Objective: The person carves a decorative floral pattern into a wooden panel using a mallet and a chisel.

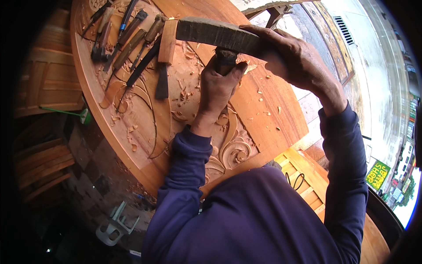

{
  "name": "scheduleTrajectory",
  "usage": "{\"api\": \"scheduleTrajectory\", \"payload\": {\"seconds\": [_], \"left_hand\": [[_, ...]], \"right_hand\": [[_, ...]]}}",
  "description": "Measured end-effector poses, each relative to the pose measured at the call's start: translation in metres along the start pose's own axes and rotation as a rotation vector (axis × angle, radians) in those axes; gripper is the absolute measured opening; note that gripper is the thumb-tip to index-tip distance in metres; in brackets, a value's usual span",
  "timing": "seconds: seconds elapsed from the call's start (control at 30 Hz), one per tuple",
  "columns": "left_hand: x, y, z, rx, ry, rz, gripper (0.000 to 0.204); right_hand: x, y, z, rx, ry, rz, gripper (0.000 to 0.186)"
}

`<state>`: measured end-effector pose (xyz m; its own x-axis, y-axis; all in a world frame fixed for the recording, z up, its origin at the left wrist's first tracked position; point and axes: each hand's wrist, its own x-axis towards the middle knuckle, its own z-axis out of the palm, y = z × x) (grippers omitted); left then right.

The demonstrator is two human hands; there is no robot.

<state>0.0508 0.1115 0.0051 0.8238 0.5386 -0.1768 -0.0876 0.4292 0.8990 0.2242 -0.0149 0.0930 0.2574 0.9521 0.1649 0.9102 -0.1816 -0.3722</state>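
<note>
My left hand (218, 86) is closed around the handle of a carving chisel (226, 58), its dark, frayed top showing above the thumb. Most of the chisel's blade is hidden below the hand. My right hand (299, 59) grips the right end of a long, dark wooden striking bar (213, 34), which passes just over the chisel's top; I cannot tell if they touch. Under both hands lies a large reddish wooden panel (274, 108) with carved scrolls (239, 152) and loose shavings. A wide flat chisel (167, 44) lies by the bar's left end.
Several more chisels and gouges (129, 49) lie in a group at the panel's far left. A grey plastic chair (112, 231) stands on the floor at lower left. Stacked wooden pieces (44, 167) are at the left. Pale slatted wood (303, 176) lies right of my body.
</note>
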Motion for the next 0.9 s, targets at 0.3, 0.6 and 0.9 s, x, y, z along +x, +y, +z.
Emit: {"api": "scheduleTrajectory", "payload": {"seconds": [0.3,0.6,0.9], "left_hand": [[-0.018,0.019,-0.013,-0.109,0.011,-0.064,0.016],[-0.094,0.043,-0.06,0.372,0.234,-0.015,0.026],[-0.113,0.01,-0.023,1.419,-0.049,0.241,0.024]], "right_hand": [[-0.029,-0.022,0.0,0.179,-0.02,0.191,0.082],[-0.171,-0.064,0.072,0.908,0.551,0.869,0.079],[-0.209,-0.058,0.105,0.686,0.592,0.802,0.046]]}}
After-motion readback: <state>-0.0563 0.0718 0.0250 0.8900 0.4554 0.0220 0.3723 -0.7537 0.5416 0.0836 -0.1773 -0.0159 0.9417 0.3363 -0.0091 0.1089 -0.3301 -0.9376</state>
